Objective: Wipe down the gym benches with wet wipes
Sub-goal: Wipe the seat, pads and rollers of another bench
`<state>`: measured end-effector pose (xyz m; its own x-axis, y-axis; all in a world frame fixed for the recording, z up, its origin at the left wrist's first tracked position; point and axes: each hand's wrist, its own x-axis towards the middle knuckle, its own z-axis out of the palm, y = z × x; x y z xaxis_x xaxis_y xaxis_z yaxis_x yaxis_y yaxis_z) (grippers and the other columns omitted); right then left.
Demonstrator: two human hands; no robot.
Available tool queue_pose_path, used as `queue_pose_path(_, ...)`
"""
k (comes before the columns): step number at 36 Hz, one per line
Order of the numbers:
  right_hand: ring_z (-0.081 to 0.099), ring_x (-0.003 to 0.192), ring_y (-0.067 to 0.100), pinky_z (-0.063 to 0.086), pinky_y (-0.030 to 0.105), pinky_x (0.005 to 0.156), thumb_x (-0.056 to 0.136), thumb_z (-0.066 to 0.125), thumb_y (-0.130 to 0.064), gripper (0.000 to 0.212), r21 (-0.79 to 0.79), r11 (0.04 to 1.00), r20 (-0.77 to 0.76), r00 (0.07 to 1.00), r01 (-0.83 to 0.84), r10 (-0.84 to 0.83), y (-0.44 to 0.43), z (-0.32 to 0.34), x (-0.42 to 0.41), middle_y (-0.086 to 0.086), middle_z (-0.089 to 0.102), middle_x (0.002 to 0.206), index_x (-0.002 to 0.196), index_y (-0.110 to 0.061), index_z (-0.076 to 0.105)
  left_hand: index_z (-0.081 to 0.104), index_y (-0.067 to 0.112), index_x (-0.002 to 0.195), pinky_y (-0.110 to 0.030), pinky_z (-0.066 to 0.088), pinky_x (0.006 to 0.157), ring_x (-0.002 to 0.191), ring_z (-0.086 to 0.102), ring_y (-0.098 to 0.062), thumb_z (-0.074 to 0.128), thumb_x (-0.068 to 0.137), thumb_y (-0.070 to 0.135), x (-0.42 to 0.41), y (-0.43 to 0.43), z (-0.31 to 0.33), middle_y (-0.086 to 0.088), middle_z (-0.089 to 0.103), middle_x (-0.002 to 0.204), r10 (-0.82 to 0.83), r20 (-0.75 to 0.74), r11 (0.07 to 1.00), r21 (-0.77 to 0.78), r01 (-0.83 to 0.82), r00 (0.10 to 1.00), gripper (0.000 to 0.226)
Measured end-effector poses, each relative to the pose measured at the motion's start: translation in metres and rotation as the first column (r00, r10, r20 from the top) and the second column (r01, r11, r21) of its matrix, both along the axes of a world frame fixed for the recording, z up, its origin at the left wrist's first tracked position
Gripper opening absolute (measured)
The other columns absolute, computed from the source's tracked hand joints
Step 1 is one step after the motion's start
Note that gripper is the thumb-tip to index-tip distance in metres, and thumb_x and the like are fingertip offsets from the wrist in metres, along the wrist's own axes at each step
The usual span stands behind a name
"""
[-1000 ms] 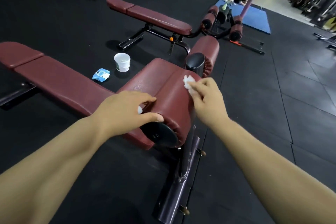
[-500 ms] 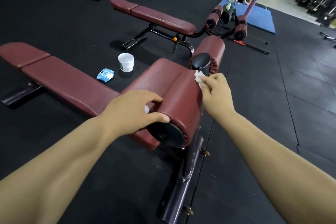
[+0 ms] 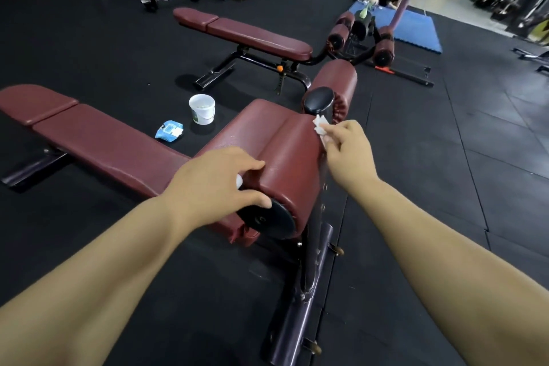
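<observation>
The right hand (image 3: 346, 151), just right of centre frame, is pinching a crumpled wipe (image 3: 320, 125) and pressing it against the far right shoulder of the near roller (image 3: 292, 157). Over the last second it has been sliding the wipe away along that pad, from about the middle of its top toward the far end, so it is now lying just beside the black cap (image 3: 318, 101) of the next roller (image 3: 337, 77). That reads as one stroke nearly finishing: the top of the near roller is looking damp and speckled, and the wipe is running out of pad.

The left hand (image 3: 214, 184), centre frame, is holding steady, its fingers curling over the near end of the same roller with the thumb by the black end disc (image 3: 269, 221). A small white scrap is showing under its fingers; whether that is a second wipe I cannot tell.

The bench (image 3: 98, 140) is stretching off to the left edge of the frame. On the floor behind it, upper-middle left, a white tub (image 3: 202, 110) and a blue wipe pack (image 3: 169, 129) are standing close together. A second bench (image 3: 243, 33) is waiting in the upper middle, seemingly untouched, so the task is looking far from done.
</observation>
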<state>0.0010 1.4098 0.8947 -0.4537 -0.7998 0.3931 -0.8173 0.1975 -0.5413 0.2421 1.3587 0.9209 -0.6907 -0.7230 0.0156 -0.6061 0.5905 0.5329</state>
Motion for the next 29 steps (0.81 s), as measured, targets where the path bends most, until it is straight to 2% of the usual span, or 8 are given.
queue_pose_path(5, 0.05, 0.087, 0.011, 0.04, 0.011, 0.081, 0.089, 0.053, -0.008, 0.025, -0.093, 0.932, -0.129, 0.933, -0.35, 0.337, 0.048, -0.005, 0.06, 0.003, 0.052, 0.095, 0.11, -0.008, 0.068, 0.06, 0.049, 0.112, -0.027, 0.046, 0.086, 0.1, 0.057, -0.003, 0.065, 0.077, 0.055, 0.018, -0.009, -0.009, 0.019, 0.064, 0.105, 0.037, 0.05, 0.98, 0.192, -0.046, 0.998, 0.036)
queue_pose_path(8, 0.052, 0.083, 0.013, 0.044, 0.017, 0.077, 0.09, 0.052, -0.007, 0.026, -0.063, 0.825, -0.216, 0.815, -0.562, 0.539, 0.068, -0.006, 0.071, 0.008, 0.054, 0.094, 0.11, -0.003, 0.068, 0.057, 0.044, 0.118, -0.027, 0.045, 0.089, 0.106, 0.053, -0.003, 0.061, 0.079, 0.057, 0.018, -0.004, -0.01, 0.019, 0.06, 0.116, 0.015, 0.093, 0.995, 0.095, -0.024, 0.996, 0.041)
queue_pose_path(12, 0.052, 0.087, 0.013, 0.039, 0.01, 0.083, 0.089, 0.055, -0.011, 0.023, -0.08, 0.91, -0.183, 0.903, -0.408, 0.389, 0.043, -0.006, 0.043, 0.007, 0.054, 0.093, 0.106, -0.006, 0.07, 0.045, 0.039, 0.133, -0.022, 0.037, 0.094, 0.122, 0.04, 0.003, 0.066, 0.066, 0.066, 0.006, 0.014, 0.001, 0.028, 0.043, 0.133, -0.01, 0.06, 0.998, -0.061, 0.013, 0.998, 0.075)
queue_pose_path(16, 0.049, 0.091, 0.011, 0.037, 0.015, 0.084, 0.095, 0.052, -0.011, 0.026, -0.059, 0.997, 0.018, 0.999, -0.043, 0.044, 0.008, -0.001, 0.009, -0.003, 0.047, 0.098, 0.115, -0.014, 0.068, 0.051, 0.039, 0.128, -0.023, 0.037, 0.089, 0.119, 0.044, 0.001, 0.068, 0.068, 0.062, -0.002, 0.019, 0.0, 0.027, 0.046, 0.13, 0.029, 0.023, 0.995, -0.095, -0.027, 0.999, 0.066)
queue_pose_path(19, 0.048, 0.089, 0.009, 0.037, 0.018, 0.081, 0.098, 0.049, -0.018, 0.027, -0.013, 0.998, 0.088, 0.995, 0.055, -0.054, 0.003, -0.002, 0.002, -0.003, 0.045, 0.101, 0.12, -0.019, 0.065, 0.053, 0.042, 0.125, -0.028, 0.042, 0.091, 0.117, 0.047, -0.004, 0.066, 0.071, 0.062, 0.004, 0.013, -0.003, 0.024, 0.053, 0.126, 0.074, 0.045, 0.997, -0.031, -0.072, 0.996, 0.06)
queue_pose_path(23, 0.047, 0.085, 0.006, 0.037, 0.012, 0.08, 0.095, 0.054, -0.014, 0.024, -0.114, 0.984, -0.01, 0.99, -0.138, 0.137, 0.037, -0.009, 0.041, -0.005, 0.046, 0.093, 0.114, -0.012, 0.068, 0.054, 0.046, 0.122, -0.032, 0.048, 0.083, 0.1, 0.056, -0.01, 0.057, 0.076, 0.064, 0.014, 0.006, -0.009, 0.014, 0.063, 0.106, 0.097, 0.11, 0.992, 0.066, -0.104, 0.989, 0.049)
queue_pose_path(27, 0.049, 0.088, 0.007, 0.04, 0.011, 0.083, 0.091, 0.05, -0.011, 0.029, -0.14, 0.909, -0.109, 0.919, -0.393, 0.38, 0.081, -0.018, 0.073, -0.003, 0.048, 0.098, 0.113, -0.004, 0.067, 0.053, 0.041, 0.122, -0.032, 0.046, 0.087, 0.108, 0.052, -0.006, 0.056, 0.08, 0.06, 0.015, 0.012, -0.01, 0.02, 0.054, 0.119, 0.028, 0.092, 1.0, -0.001, -0.028, 0.995, 0.047)
queue_pose_path(29, 0.05, 0.09, 0.007, 0.039, 0.01, 0.084, 0.089, 0.05, -0.008, 0.03, -0.123, 0.905, -0.123, 0.912, -0.406, 0.392, 0.082, -0.018, 0.067, -0.002, 0.05, 0.099, 0.113, -0.004, 0.067, 0.043, 0.044, 0.13, -0.026, 0.042, 0.088, 0.117, 0.046, 0.0, 0.059, 0.074, 0.065, 0.009, 0.021, -0.004, 0.027, 0.043, 0.13, -0.013, 0.101, 0.996, -0.091, 0.023, 0.995, 0.062)
